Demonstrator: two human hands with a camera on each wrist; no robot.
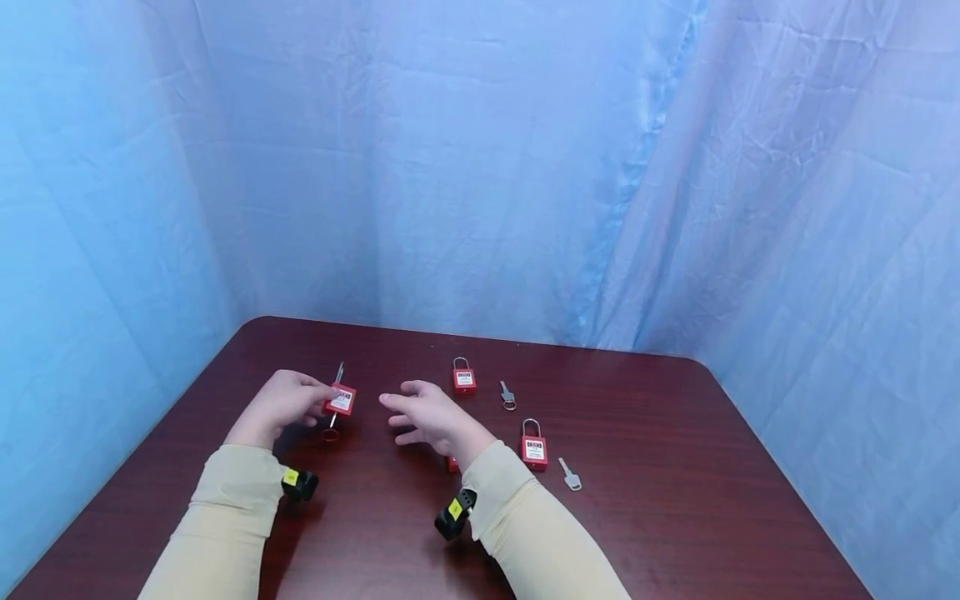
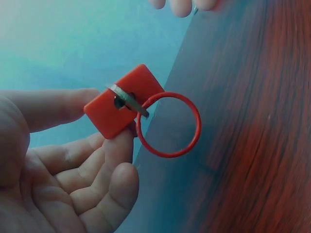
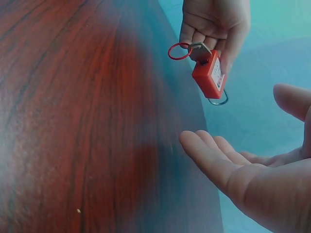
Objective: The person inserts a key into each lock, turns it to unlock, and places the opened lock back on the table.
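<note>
Head view: the left hand (image 1: 281, 404) pinches a red padlock (image 1: 341, 401) at its 3 o'clock, just above the dark surface (image 1: 675, 500). The right hand (image 1: 427, 415) hovers open beside it, holding nothing. 2 more padlocks (image 1: 464, 380) and 2 loose keys (image 1: 507, 394) lie toward 2 o'clock.

Left wrist view: thumb and fingers (image 2: 119, 145) grip the padlock body (image 2: 124, 99); a key (image 2: 127, 98) with a red ring (image 2: 168, 124) sits in it.

Right wrist view: the padlock (image 3: 209, 75) hangs at 12 o'clock above the open palm (image 3: 243, 170).

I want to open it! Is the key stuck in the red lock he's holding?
In. The key sits in the red padlock pinched by the left hand.
</note>
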